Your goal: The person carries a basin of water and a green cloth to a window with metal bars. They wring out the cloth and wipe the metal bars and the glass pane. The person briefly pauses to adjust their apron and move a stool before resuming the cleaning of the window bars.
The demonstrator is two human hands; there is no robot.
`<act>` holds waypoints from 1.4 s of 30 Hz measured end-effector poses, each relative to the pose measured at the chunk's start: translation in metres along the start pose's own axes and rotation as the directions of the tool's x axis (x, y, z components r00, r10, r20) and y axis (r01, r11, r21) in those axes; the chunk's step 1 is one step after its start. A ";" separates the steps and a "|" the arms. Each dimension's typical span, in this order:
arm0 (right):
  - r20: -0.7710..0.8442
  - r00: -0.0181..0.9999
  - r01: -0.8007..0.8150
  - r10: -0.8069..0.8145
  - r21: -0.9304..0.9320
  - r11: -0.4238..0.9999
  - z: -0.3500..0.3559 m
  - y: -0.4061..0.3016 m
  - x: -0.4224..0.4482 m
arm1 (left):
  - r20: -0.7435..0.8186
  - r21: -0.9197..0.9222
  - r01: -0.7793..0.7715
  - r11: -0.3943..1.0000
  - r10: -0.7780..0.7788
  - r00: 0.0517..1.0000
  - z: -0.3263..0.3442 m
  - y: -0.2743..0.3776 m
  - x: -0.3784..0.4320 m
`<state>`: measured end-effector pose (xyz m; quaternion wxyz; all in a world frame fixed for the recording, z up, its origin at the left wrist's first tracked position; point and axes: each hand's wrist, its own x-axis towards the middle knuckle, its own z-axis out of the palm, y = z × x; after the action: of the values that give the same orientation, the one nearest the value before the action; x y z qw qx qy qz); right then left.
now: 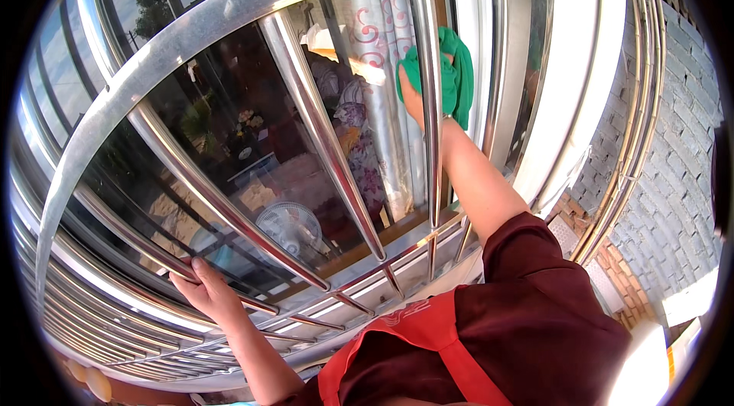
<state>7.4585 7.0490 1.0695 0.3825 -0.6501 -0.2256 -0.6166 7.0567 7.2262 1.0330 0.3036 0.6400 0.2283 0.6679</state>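
Observation:
My right hand point(414, 97) reaches between the bars of a stainless-steel window guard point(327, 136) and holds a bunched green cloth point(456, 76). The cloth lies at the right side of the window, by the white frame point(473, 10); whether it presses on the glass or the frame I cannot tell. One steel bar crosses in front of the cloth and my wrist. Lower on the left, my left hand point(209, 293) grips another slanting bar point(137, 234) of the guard. Behind the bars, the window glass point(229, 90) carries reflections.
Through the glass show a white fan point(288, 225) and a patterned curtain point(381, 22). A flat horizontal rail point(189, 33) of the guard arches across above my arms. To the right, bamboo poles point(631, 136) stand along a grey brick wall point(682, 136).

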 end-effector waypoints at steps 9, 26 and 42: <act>-0.263 0.870 0.459 -0.418 0.121 0.880 0.039 -0.072 0.209 | -0.014 -0.055 0.048 0.997 -0.049 0.999 0.008 0.000 -0.003; 0.455 -0.170 0.609 -0.874 0.746 0.270 -0.014 0.006 -0.121 | 0.063 -0.070 0.049 0.996 -0.045 0.997 0.010 0.008 0.004; -0.145 0.812 0.577 -0.565 0.339 0.743 0.036 -0.101 0.151 | -0.033 -0.041 0.073 0.996 -0.074 0.997 0.000 0.007 -0.005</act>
<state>7.4249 7.1115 1.2402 0.2936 -0.4561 -0.5184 -0.6611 7.0556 7.2172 1.0343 0.3366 0.6132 0.2437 0.6717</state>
